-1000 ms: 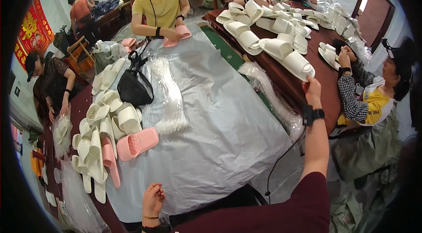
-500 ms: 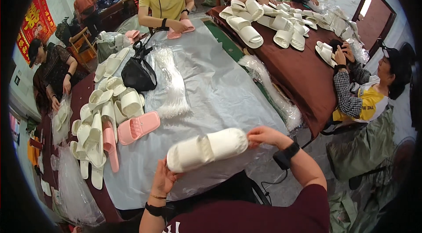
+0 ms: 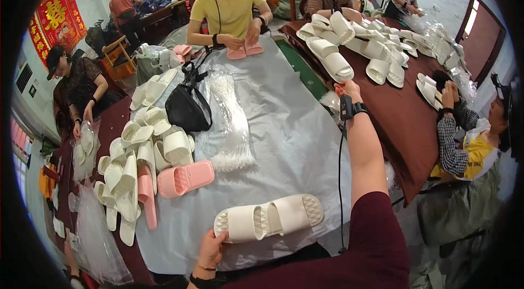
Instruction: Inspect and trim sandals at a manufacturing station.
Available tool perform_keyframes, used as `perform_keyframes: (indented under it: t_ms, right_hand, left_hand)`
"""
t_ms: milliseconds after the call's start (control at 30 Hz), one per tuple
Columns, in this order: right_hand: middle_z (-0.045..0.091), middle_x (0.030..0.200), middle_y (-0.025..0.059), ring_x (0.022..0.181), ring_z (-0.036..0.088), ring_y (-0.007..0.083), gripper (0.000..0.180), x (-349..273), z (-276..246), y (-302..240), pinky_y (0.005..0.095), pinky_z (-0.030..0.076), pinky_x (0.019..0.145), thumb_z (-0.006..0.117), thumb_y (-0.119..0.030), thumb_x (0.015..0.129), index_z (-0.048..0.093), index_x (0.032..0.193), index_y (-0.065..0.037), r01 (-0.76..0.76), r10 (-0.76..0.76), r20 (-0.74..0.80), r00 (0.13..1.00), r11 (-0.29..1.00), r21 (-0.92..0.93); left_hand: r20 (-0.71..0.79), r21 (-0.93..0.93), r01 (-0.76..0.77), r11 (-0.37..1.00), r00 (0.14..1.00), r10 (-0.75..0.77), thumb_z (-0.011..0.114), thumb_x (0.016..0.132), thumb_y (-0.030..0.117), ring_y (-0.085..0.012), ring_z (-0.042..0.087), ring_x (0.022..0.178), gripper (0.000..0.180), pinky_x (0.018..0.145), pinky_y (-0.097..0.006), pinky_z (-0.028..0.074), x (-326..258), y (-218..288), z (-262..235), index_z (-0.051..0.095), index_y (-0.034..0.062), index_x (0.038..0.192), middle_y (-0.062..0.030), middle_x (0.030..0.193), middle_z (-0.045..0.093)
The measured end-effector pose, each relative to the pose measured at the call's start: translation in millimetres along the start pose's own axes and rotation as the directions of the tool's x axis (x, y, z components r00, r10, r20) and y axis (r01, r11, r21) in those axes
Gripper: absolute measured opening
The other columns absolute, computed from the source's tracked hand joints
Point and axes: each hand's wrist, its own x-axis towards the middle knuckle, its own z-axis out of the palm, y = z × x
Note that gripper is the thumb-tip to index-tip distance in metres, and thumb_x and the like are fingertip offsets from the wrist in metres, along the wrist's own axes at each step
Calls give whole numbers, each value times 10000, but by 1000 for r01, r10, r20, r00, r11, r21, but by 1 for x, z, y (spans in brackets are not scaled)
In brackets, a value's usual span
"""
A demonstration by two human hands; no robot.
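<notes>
My left hand (image 3: 210, 249) grips the left end of a pair of white slippers (image 3: 297, 215), nested together lengthwise just above the near edge of the grey sheet. Stretched far forward, my right hand (image 3: 348, 91) has its fingers closed at the tip of another white slipper (image 3: 337, 65) by the near edge of the brown-covered table; its fingertips are partly hidden. Left of the held pair lie a pink slipper (image 3: 186, 178) and a heap of white slippers (image 3: 131, 163), with a second pink slipper (image 3: 146, 196) standing on its side among them.
A black bag (image 3: 188, 106) and a bundle of clear plastic bags (image 3: 232, 130) lie on the grey sheet (image 3: 289, 141). Across it, a person in yellow (image 3: 232, 8) handles pink slippers (image 3: 244, 50). More white slippers cover the brown table (image 3: 382, 109). A cable (image 3: 340, 180) hangs from my right wrist.
My right hand has let go of the white pair and reached forward to the slipper on the brown table. The pair has turned, showing its openings. The whole view has shifted.
</notes>
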Motion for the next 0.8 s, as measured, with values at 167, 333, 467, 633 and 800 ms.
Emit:
perform_keyframes:
  t_ms: [167, 333, 467, 633, 800]
  right_hand:
    - [635, 732, 129, 519, 577, 187, 179, 12, 18, 9, 288, 483, 423, 496, -168, 924, 554, 1017, -27, 58, -59, -28, 998, 997, -47]
    - [594, 709, 71, 575, 573, 169, 92, -5, -4, 9, 265, 460, 472, 493, -93, 891, 558, 942, -52, 85, -85, 5, 996, 996, 9]
    - [620, 858, 60, 659, 598, 156, 140, -79, -46, 20, 248, 514, 560, 559, -116, 909, 550, 1022, -34, 80, -98, 241, 966, 993, 82]
    - [622, 933, 43, 713, 592, 128, 206, -201, -116, 50, 228, 514, 590, 585, -124, 903, 554, 1090, -41, -30, -9, 350, 937, 994, 105]
    - [633, 945, 78, 702, 604, 129, 247, -289, -176, 104, 233, 518, 596, 598, -125, 894, 561, 1105, -1, -51, 87, 149, 985, 971, -232]
  left_hand:
    - [32, -94, -25, 995, 999, 28, 622, 858, 85, -183, 630, 866, 292, 695, -331, 538, 10, -20, -17, 539, 0, 1125, -75, 1020, 640]
    - [62, -51, 27, 998, 998, -24, 617, 870, 101, -179, 621, 892, 306, 720, -326, 536, 8, -10, -15, 525, -18, 1136, -87, 1037, 632]
    - [99, -58, -8, 998, 995, 13, 600, 884, 114, -179, 610, 905, 346, 731, -325, 542, 12, -12, -15, 501, -2, 1195, -81, 1074, 615]
    - [96, -109, -36, 993, 994, 46, 589, 891, 120, -186, 598, 944, 359, 745, -349, 537, 15, -11, -13, 489, 33, 1225, -68, 1108, 603]
    - [92, -145, -22, 989, 995, 35, 587, 895, 126, -186, 595, 949, 344, 720, -337, 529, 18, -9, -10, 492, 41, 1214, -70, 1116, 599]
